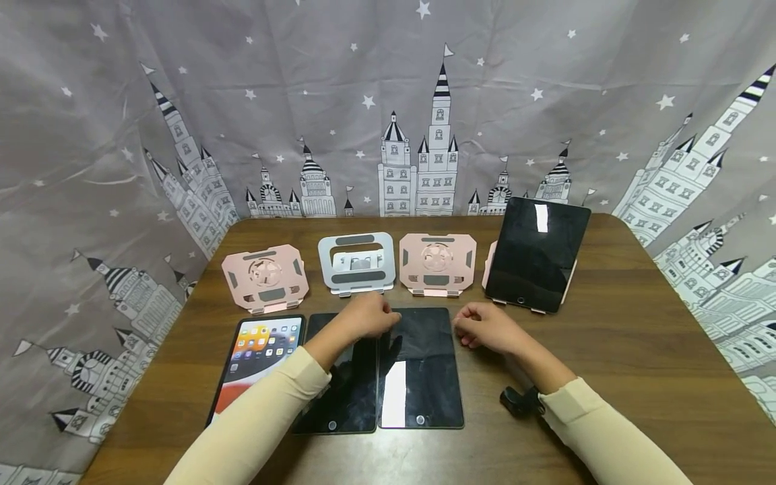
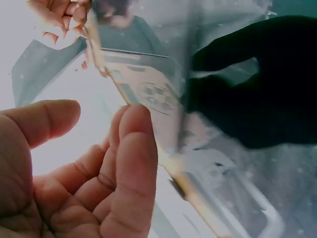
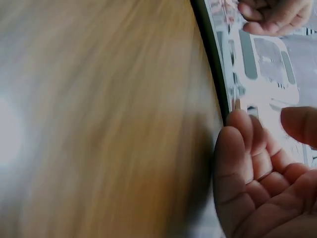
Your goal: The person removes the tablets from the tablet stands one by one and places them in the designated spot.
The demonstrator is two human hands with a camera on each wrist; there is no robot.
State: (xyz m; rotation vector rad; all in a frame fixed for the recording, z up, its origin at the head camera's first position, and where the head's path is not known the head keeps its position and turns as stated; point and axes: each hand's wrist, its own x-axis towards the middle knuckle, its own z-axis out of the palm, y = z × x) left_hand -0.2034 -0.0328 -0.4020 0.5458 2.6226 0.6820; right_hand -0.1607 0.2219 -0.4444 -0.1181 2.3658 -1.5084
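Three tablets lie flat in a row on the table. My left hand (image 1: 367, 315) hovers over the top edges of the middle black tablet (image 1: 348, 387) and the right black tablet (image 1: 424, 377). Its fingers (image 2: 136, 163) are loosely curled, with a gap to the thumb and nothing held. My right hand (image 1: 485, 327) is just off the right black tablet's upper right edge, fingers (image 3: 230, 163) bent and thumb apart, also holding nothing. The left tablet (image 1: 267, 347) shows a lit home screen, partly covered by my left sleeve.
Behind the tablets stand a pink stand (image 1: 267, 276), a pale blue stand (image 1: 358, 263) and another pink stand (image 1: 436, 263). At the right, a black tablet (image 1: 536, 252) leans on a further pink stand. A castle-print curtain (image 1: 364, 135) hangs behind the wooden table (image 1: 655, 337).
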